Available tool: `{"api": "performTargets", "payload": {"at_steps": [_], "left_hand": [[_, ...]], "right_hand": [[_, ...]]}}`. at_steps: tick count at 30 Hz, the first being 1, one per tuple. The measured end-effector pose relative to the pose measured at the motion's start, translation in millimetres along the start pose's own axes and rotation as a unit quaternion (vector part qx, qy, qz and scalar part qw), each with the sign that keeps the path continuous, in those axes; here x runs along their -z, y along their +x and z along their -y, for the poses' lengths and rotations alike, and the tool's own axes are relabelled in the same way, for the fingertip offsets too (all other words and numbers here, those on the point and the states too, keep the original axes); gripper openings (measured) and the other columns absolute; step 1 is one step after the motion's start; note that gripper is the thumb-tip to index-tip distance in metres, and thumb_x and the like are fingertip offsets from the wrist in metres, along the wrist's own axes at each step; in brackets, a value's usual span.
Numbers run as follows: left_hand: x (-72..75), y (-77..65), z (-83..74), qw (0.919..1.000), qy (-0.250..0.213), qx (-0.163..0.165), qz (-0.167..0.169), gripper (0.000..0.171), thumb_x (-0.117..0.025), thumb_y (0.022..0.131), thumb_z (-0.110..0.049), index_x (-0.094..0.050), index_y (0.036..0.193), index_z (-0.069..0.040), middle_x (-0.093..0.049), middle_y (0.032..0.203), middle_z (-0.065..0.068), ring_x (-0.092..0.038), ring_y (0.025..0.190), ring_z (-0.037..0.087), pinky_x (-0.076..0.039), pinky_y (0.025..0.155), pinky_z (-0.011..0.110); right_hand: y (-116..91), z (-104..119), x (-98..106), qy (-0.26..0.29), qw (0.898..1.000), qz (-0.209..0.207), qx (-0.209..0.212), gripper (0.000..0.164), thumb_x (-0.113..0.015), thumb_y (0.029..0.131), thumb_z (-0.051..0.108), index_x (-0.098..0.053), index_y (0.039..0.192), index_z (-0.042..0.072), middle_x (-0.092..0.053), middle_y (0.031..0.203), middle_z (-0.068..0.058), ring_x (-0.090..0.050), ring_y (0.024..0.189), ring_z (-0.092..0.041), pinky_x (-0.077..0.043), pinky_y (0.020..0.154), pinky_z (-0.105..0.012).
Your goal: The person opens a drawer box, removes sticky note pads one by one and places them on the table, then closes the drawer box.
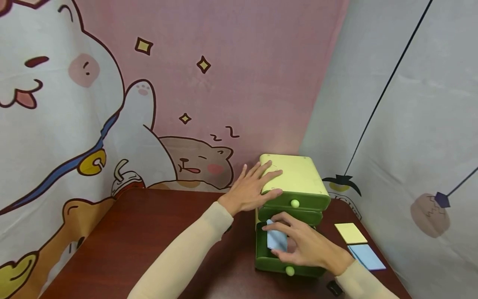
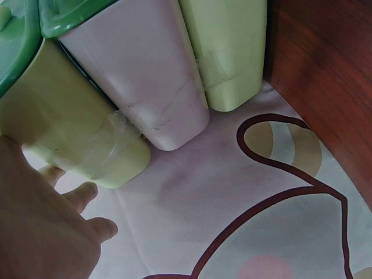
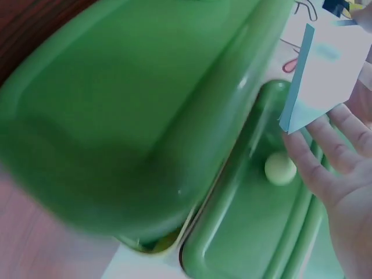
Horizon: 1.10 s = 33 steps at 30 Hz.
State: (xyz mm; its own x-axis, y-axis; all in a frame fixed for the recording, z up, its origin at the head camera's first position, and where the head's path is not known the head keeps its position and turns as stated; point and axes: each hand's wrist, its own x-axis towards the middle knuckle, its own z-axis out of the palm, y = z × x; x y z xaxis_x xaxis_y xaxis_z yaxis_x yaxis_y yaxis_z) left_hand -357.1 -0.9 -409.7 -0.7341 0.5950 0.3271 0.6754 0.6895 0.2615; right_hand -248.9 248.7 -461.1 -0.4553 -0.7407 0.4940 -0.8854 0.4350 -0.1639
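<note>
A small desktop drawer cabinet [image 1: 298, 168] with a pale yellow top and green drawer fronts stands on the table. Its bottom drawer [image 1: 270, 264] is pulled out. My left hand [image 1: 252, 189] rests with spread fingers on the cabinet's top left edge; the left wrist view shows its fingertips beside the yellow casing [image 2: 87, 128]. Over the open drawer, my right hand [image 1: 310, 245] pinches a blue sticky note pad [image 1: 276, 238] between thumb and fingers. In the right wrist view the pad [image 3: 328, 72] is tilted, with its thin side edge showing.
To the right of the cabinet lie a yellow sticky note pad [image 1: 351, 233] and another blue pad [image 1: 367, 256]. A small black object [image 1: 334, 287] sits near the right wrist. A dark red table [image 1: 149, 245] extends left, with a printed cloth [image 1: 246, 83] behind.
</note>
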Motion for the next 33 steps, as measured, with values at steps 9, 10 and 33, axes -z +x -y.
{"api": "performTargets", "payload": {"at_steps": [9,10,33], "left_hand": [[-0.9,-1.0,-0.4,1.0000,0.002,0.004,0.002,0.076,-0.033,0.115,-0.084,-0.028,0.184,-0.051,-0.012,0.199,-0.005,-0.015,0.186,0.038,-0.006,0.148,0.074],[-0.7,-1.0,-0.5,1.0000,0.002,0.004,0.002,0.076,-0.033,0.115,-0.084,-0.029,0.184,-0.051,-0.012,0.199,-0.004,-0.015,0.186,0.039,-0.006,0.148,0.074],[-1.2,1.2,0.8,1.0000,0.001,0.006,0.003,0.076,-0.034,0.116,-0.083,-0.027,0.184,-0.052,-0.012,0.199,-0.004,-0.014,0.186,0.038,-0.004,0.148,0.073]], "right_hand": [[-25,0,22,-0.024,0.999,-0.001,-0.042,0.063,-0.098,0.094,0.024,-0.071,0.150,0.033,-0.070,0.147,0.004,-0.071,0.108,-0.003,-0.056,0.082,-0.013],[-28,-1,24,-0.025,0.999,-0.001,-0.048,0.064,-0.098,0.093,0.023,-0.071,0.150,0.033,-0.070,0.147,0.005,-0.071,0.107,-0.003,-0.057,0.081,-0.014],[-99,-43,68,-0.031,0.992,-0.005,-0.120,0.071,-0.105,0.078,0.010,-0.075,0.140,0.031,-0.074,0.131,0.013,-0.065,0.093,0.002,-0.052,0.070,-0.017]]}}
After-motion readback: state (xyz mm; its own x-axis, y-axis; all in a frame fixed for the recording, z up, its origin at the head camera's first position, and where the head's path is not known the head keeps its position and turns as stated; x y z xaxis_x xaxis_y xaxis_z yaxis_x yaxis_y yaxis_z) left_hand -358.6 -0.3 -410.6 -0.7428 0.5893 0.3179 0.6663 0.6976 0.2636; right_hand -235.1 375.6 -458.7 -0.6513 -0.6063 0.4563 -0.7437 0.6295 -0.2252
